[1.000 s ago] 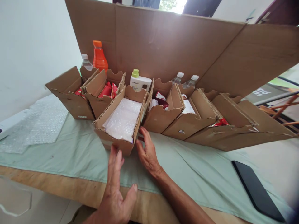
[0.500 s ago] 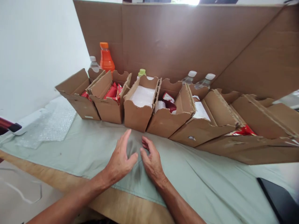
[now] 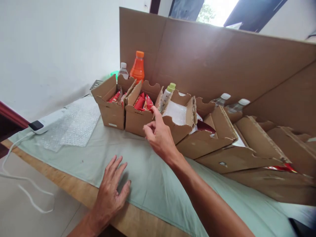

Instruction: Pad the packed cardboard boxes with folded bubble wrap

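My right hand (image 3: 160, 136) reaches over the front of a cardboard box (image 3: 137, 120) that holds red packets (image 3: 143, 101). Its index finger points at the packets and the other fingers are partly curled, with nothing seen in them. I cannot tell whether the fingertip touches a packet. Low over the green cloth (image 3: 91, 166), near the table's front edge, my left hand (image 3: 112, 186) is open with fingers spread and holds nothing. To the right of the red packets' box stands a box with bubble wrap (image 3: 175, 112) in it.
Another box with red packets (image 3: 115, 96) stands at the row's left end; several boxes continue rightward. Behind them are an orange bottle (image 3: 137, 69), clear bottles and a tall cardboard panel (image 3: 197, 59). Bubble wrap sheets (image 3: 71, 123) and a white power strip (image 3: 46, 124) lie at left.
The view has turned left. My right hand has moved forward from beside my left hand to the box of red packets. My left hand now lies lower and nearer the table edge.
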A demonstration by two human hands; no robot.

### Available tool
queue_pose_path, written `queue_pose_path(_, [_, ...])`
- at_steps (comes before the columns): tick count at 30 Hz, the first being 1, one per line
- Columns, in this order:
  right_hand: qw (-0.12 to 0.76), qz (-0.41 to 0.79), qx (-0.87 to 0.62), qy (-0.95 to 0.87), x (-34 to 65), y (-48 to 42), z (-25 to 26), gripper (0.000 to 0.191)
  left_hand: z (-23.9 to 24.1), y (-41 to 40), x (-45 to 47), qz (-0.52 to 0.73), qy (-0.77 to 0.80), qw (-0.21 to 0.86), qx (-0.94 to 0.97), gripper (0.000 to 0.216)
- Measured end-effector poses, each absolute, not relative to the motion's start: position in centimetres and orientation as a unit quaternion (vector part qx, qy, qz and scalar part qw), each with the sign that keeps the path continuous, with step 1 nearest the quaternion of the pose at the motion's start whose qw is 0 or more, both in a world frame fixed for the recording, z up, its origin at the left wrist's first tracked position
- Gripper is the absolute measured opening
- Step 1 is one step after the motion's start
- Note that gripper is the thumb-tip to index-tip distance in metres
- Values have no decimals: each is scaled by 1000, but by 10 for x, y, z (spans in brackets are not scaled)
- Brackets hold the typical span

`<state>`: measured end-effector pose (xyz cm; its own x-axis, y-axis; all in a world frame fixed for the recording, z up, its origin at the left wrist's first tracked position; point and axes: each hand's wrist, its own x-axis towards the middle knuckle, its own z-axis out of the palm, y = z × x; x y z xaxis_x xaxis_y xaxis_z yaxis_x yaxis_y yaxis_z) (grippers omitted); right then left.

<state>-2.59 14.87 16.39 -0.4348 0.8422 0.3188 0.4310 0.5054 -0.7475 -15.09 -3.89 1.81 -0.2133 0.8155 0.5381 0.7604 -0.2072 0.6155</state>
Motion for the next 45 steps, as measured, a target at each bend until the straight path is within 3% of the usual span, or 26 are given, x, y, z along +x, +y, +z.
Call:
queue_pose_path(5, [368, 360, -433, -740, -66, 167, 163, 21, 23, -45, -151, 547, 633, 97, 540, 58])
queue_pose_path(9, [369, 375, -402, -749, -36, 108, 166, 14, 28, -53, -159, 638, 623, 209, 401, 56])
queue_pose_path(13, [337, 388, -394, -762, 42, 44, 177, 13, 38, -61, -170, 699, 587, 214, 348, 60])
queue_pose_path(16, [375, 378, -470, -704, 110, 26, 176, 18, 48, -66, -167, 694, 567, 218, 387, 72])
queue_pose_path(20, [450, 349, -537, -622, 177, 17, 153, 59, 55, -66, -153, 672, 555, 251, 420, 80])
queue_pose_path(23, [416, 348, -512, -665, 186, 1, 127, 72, 57, -60, -144, 657, 556, 288, 419, 81])
queue_pose_path(27, [366, 286, -486, -741, 157, -16, 100, 68, 64, -53, -130, 625, 563, 327, 431, 75])
queue_pose_path(31, [385, 186, -541, -724, 149, -17, 93, 38, 67, -56, -103, 622, 563, 315, 445, 74])
queue_pose_path(39, [375, 187, -655, -629, 204, 18, 77, 41, 61, -17, -62, 537, 537, 378, 530, 82])
queue_pose_path(45, [342, 228, -682, -605, 204, 25, 63, 43, 60, -6, -97, 493, 595, 333, 541, 82])
